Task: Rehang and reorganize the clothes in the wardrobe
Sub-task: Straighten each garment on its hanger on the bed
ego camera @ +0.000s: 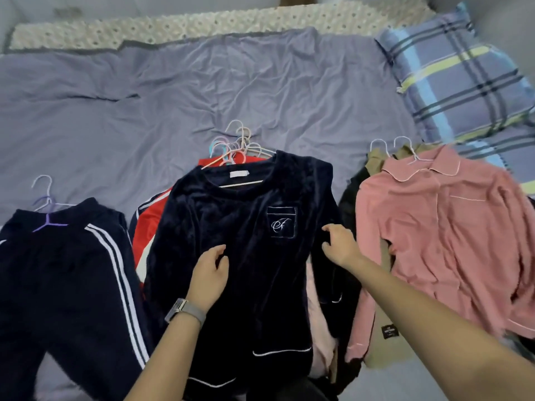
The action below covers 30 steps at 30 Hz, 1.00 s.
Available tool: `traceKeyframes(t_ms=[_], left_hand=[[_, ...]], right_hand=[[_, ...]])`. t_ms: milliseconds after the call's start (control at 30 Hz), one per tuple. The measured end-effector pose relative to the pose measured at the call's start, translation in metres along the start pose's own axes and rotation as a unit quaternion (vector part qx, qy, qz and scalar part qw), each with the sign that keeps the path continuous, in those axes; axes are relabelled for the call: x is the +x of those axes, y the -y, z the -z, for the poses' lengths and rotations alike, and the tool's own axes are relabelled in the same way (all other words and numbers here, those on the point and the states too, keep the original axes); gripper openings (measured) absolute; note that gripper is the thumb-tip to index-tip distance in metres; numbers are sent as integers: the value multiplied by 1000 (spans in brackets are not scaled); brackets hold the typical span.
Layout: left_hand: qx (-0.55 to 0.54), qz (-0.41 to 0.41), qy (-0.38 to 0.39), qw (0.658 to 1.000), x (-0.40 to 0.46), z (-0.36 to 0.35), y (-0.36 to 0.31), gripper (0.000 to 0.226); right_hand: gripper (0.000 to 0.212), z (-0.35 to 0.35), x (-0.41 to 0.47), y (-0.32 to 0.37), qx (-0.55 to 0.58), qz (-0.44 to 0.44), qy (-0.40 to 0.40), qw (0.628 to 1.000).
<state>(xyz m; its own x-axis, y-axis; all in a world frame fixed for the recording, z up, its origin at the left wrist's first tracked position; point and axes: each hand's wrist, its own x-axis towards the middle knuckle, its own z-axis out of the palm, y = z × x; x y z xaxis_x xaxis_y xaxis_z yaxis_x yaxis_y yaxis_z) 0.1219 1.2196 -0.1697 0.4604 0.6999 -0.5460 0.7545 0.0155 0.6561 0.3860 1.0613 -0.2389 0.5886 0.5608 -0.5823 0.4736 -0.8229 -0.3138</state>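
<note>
1. Clothing lies in three piles on a bed [202, 91] covered by a lilac sheet; no wardrobe is in view.
2. Centre pile: a navy velvet top [246, 227] lies flat and face up on a pale hanger [241, 184], whose bar shows inside the neckline. It rests on a red garment [147, 227], with a cluster of spare hangers [234, 143] just above the collar.
3. Left pile: navy striped trousers [72, 270] on a purple hanger [49, 224].
4. Right pile: a pink collared shirt [434, 227] on a white hanger, over olive and dark items.
5. A plaid pillow [451, 82] sits at the far right of the bed.
6. Left hand [210, 276], grey watch at the wrist, hovers over or rests on the top's front; fingers loosely curled, gripping nothing that I can see.
7. Right hand [340, 244] is at the top's right edge near the chest pocket, fingers bent. Whether it pinches cloth cannot be told.
8. Handling, as judged: the top looks soft, limp and light, with a plush pile that should not slip easily. Lifted by the cloth it would sag and could slide off the hanger.
9. Recommended hold: the hanger hook at the collar, with the other hand supporting the body.
</note>
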Motion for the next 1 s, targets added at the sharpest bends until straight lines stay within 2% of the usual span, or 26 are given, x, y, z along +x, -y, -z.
traceKeyframes(t_ms=[133,233,367,467,533,567,600,700,767,867,933,1000], left_hand=[[7,16,-14,1000,21,-10,-9,44],[16,16,-23,999,42,-11,-16,47],[28,29,-52,998,61,-11,-20,48],[22,62,-69,995,63,-13,-15,47],[14,81,-77,994,61,-16,-9,46],[9,88,-81,993,59,-18,-5,46],[4,95,-85,992,56,-19,-3,45],[-6,106,-101,989,48,-24,4,44],[-2,98,-119,988,43,-24,8,44],[15,45,-174,984,40,-16,6,48],[94,9,-233,968,39,-5,0,56],[187,8,-288,939,38,8,-10,66]], right_hand=[[52,15,61,8,-17,47,-27,998],[58,24,112,32,-71,80,-88,990],[74,45,174,65,-118,63,-146,980],[83,55,218,80,-130,62,-70,987],[73,52,236,84,-121,71,19,990],[67,47,239,85,-115,76,30,990],[63,42,237,86,-109,77,13,991],[61,28,210,91,-74,82,-113,987],[55,23,181,91,-11,106,-167,980],[45,19,136,80,85,162,-153,971],[50,20,102,71,73,170,-122,975],[56,29,68,63,54,163,-109,979]])
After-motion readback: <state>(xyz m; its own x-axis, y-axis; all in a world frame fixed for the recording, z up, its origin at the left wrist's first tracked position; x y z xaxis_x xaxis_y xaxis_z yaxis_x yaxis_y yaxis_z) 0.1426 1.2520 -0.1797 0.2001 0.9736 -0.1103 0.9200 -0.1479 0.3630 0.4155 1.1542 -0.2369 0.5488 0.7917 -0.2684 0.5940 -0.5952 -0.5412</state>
